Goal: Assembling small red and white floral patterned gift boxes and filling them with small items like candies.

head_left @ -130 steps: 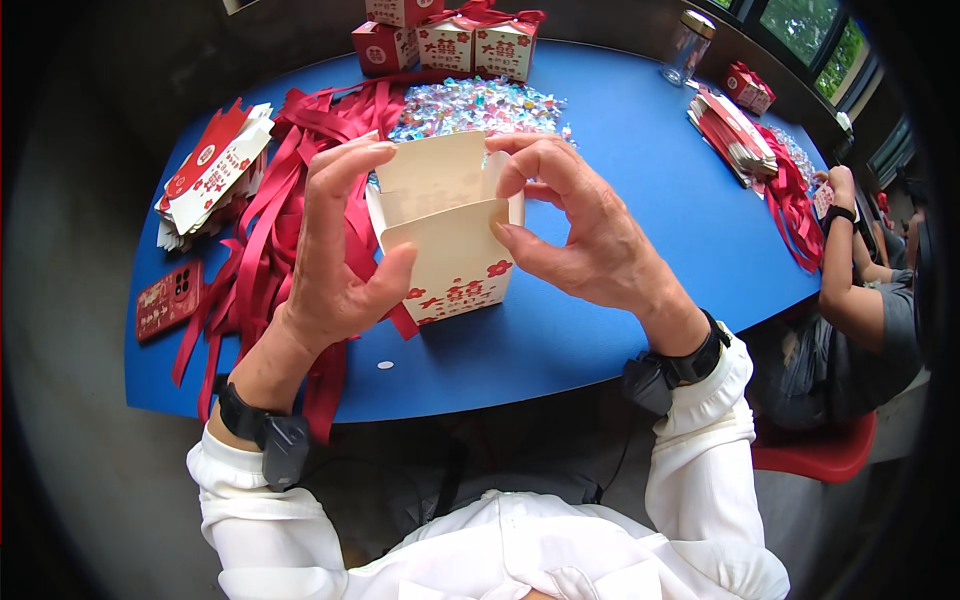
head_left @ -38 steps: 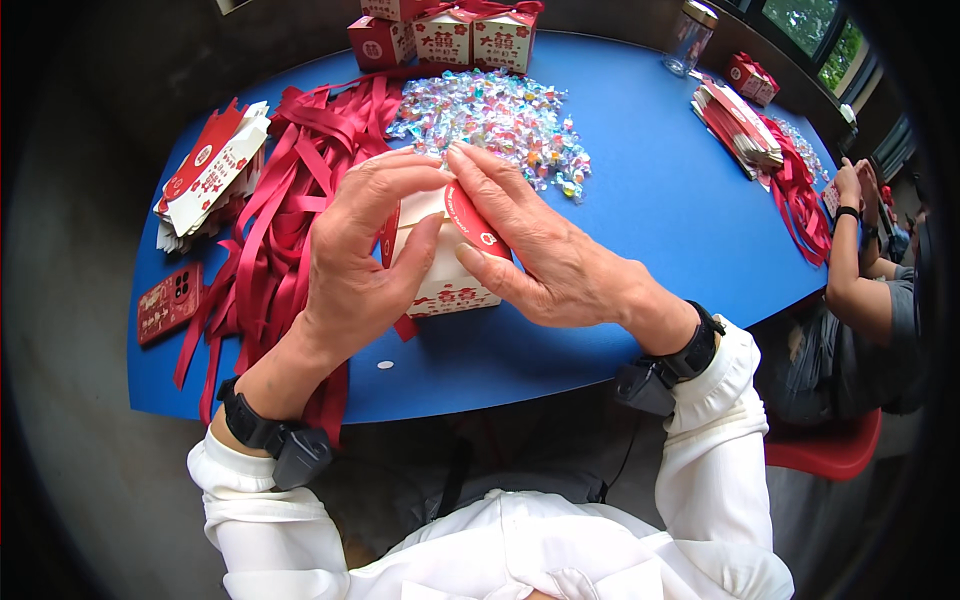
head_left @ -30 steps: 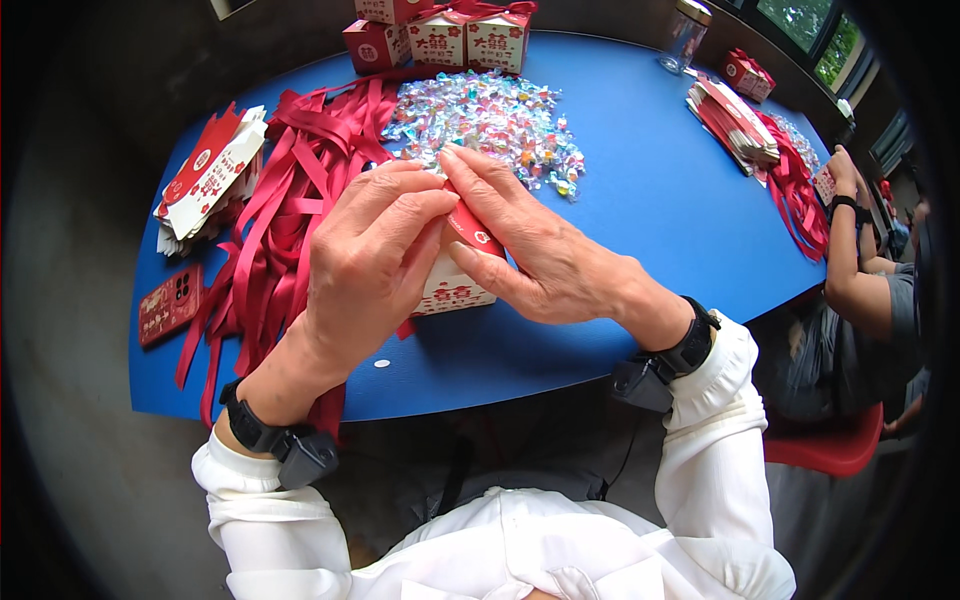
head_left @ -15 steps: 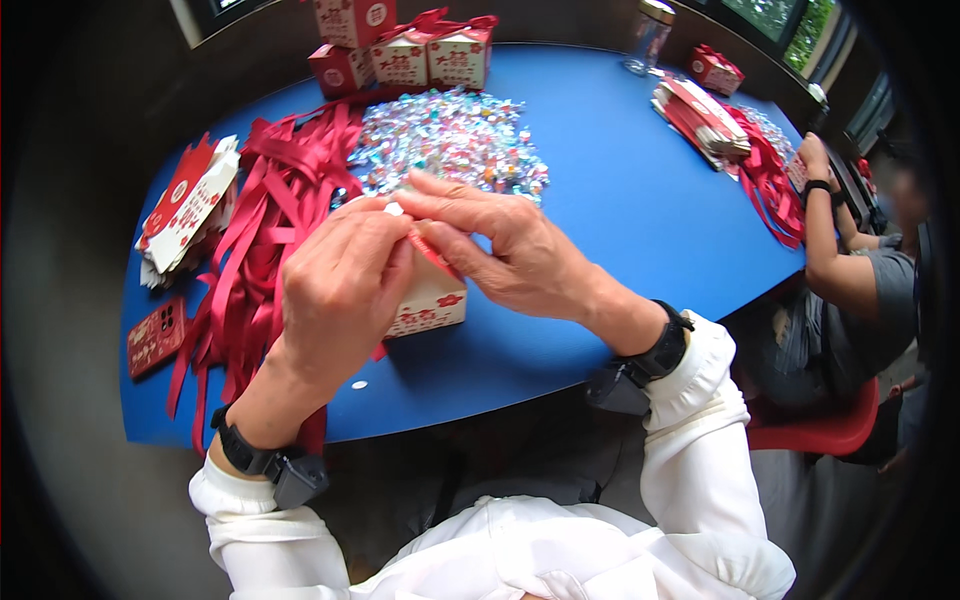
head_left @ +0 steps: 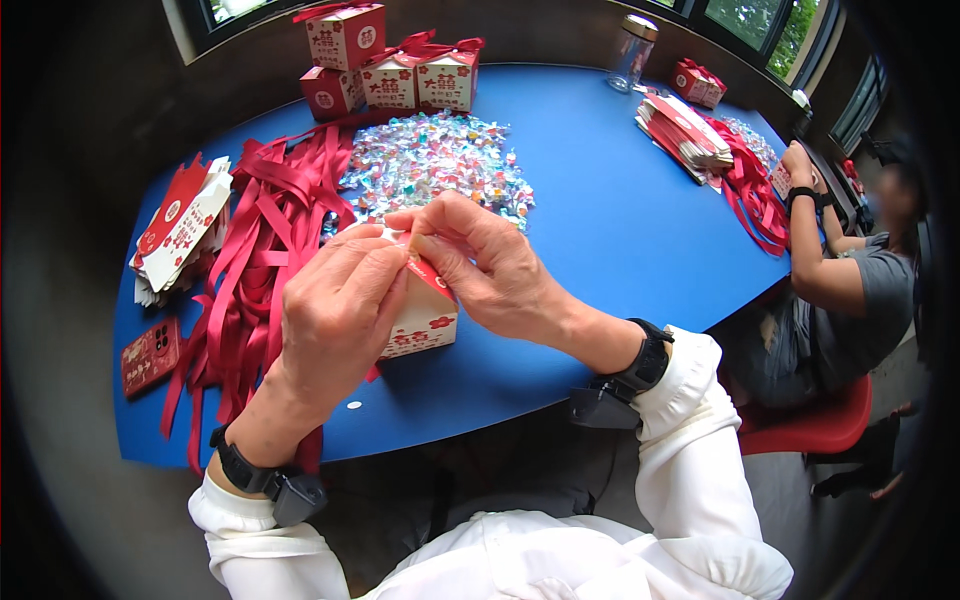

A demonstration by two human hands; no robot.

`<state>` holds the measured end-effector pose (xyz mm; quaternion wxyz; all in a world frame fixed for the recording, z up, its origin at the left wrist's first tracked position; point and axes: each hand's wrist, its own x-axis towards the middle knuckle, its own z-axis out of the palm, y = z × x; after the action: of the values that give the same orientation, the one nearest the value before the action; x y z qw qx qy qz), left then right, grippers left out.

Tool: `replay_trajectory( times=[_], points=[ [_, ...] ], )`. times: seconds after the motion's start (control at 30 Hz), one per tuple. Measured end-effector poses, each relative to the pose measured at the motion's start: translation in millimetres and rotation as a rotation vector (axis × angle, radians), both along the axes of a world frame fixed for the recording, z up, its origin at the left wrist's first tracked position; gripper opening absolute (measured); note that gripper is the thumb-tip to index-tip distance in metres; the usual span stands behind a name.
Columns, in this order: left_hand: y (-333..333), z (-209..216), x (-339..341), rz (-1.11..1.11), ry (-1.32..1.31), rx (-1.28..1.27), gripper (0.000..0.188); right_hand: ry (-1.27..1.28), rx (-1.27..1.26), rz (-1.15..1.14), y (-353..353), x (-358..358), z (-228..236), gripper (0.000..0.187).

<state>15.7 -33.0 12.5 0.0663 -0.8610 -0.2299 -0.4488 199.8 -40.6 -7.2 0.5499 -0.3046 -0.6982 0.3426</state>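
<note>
A small white gift box (head_left: 425, 325) with red flower prints and a red top stands on the blue table, partly covered by my hands. My left hand (head_left: 335, 305) is closed at the top of this box, its thumb and fingers pinched together on the left side. From the right, my right hand (head_left: 492, 268) pinches the top too, its fingertips meeting those of the left. Exactly which flap or edge each one grips is hidden by the fingers. Just beyond my hands lies a heap of shiny wrapped candies (head_left: 440, 165). Red ribbons (head_left: 250, 250) spread along the left.
Flat unfolded boxes (head_left: 185, 225) and a red phone (head_left: 152, 355) lie far left. Ribboned boxes (head_left: 390, 82) stand at the back. A glass jar (head_left: 632, 55), more flat boxes (head_left: 685, 132) and ribbons sit right, near a co-worker (head_left: 840, 270). A small white disc (head_left: 354, 405) lies in front.
My right fingers have curled tighter and drawn down onto the box top. More of the red top shows. The view has shifted slightly; the box stays about where it was.
</note>
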Motion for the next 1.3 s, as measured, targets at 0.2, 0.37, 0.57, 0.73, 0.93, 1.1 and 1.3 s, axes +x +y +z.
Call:
replay_trajectory(
  times=[0.2,0.37,0.57,0.73,0.93,1.1,1.3],
  points=[
    [-0.9,-0.7,-1.7,0.019,0.006,-0.063,0.018,-0.089,0.123,-0.096,-0.1,-2.2,-0.6,0.005],
    [-1.1,3.3,-3.0,0.025,0.012,-0.11,0.019,-0.23,0.257,-0.16,1.5,1.6,-0.2,0.012],
    [0.7,1.7,-3.5,0.004,-0.007,-0.116,0.019,-0.249,0.38,-0.19,3.2,0.1,2.1,0.017],
    [3.5,1.3,-3.3,-0.014,0.006,-0.056,0.021,-0.306,0.389,-0.165,4.5,5.4,2.7,0.028],
    [3.5,1.6,-4.2,-0.027,0.016,-0.029,0.029,-0.346,0.389,-0.163,3.8,6.8,3.1,0.037],
    [3.8,2.1,-6.5,-0.021,0.034,0.001,0.03,-0.288,0.384,-0.199,5.0,3.2,5.6,0.025],
    [3.5,-2.1,-8.9,-0.001,0.01,-0.087,0.031,-0.245,0.382,-0.178,11.4,6.1,5.3,0.011]
  ],
)
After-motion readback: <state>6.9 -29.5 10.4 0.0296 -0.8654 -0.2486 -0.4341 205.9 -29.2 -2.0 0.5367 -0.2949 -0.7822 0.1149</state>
